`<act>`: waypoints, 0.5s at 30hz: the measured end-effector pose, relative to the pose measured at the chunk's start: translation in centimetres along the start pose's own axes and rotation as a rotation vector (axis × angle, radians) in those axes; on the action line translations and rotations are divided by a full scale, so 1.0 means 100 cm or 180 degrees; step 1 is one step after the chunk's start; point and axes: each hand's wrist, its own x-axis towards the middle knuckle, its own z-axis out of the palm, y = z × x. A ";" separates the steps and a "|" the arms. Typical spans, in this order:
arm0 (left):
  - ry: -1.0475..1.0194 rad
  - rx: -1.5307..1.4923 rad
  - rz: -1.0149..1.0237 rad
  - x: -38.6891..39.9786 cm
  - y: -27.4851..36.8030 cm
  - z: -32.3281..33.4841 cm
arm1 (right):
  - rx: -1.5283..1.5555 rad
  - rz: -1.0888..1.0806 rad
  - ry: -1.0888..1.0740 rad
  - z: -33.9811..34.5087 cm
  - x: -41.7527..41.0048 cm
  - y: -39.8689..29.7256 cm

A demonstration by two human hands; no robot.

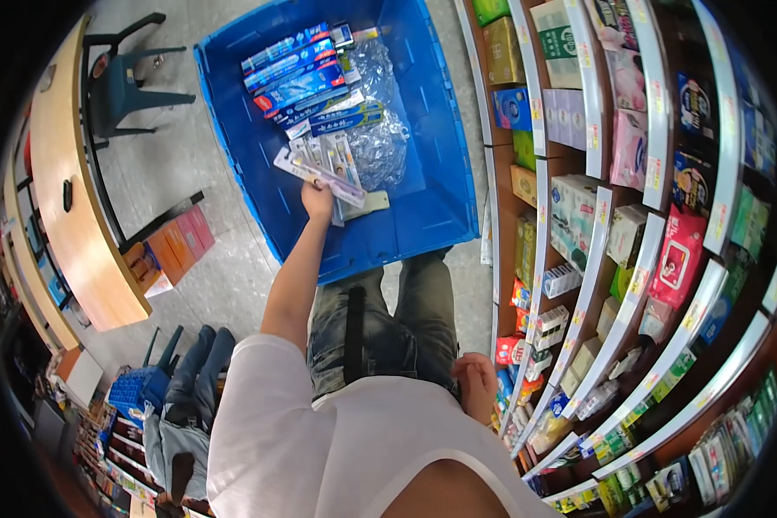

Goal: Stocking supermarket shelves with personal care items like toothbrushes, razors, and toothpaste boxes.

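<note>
My left hand [317,201] grips a toothbrush in a clear-and-white blister pack [320,177] over the blue plastic crate [427,223]. Below the held pack, more packaged toothbrushes [343,155] lie in the crate. Several toothpaste boxes [297,84], mostly blue, are lined up on the crate's far left side. Beside them sits crumpled clear plastic wrap [378,142]. A pale, flat item [370,204] rests near my left fingers. My right hand [476,385] hangs at my hip near the shelves, fingers curled, with no object visible in it.
Along the right, store shelves [595,123] hold tissue packs, wipes [676,259] and boxed goods. To the left are a wooden table [71,194], a dark plastic stool [129,90] and orange and pink boxes [178,246]. Another person [184,414] is behind at lower left, near a blue basket [135,392].
</note>
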 end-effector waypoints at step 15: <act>-0.3443 -0.2907 -0.0265 -0.159 0.236 -0.159 | 0.0481 -0.1434 -0.1061 0.072 0.041 -0.058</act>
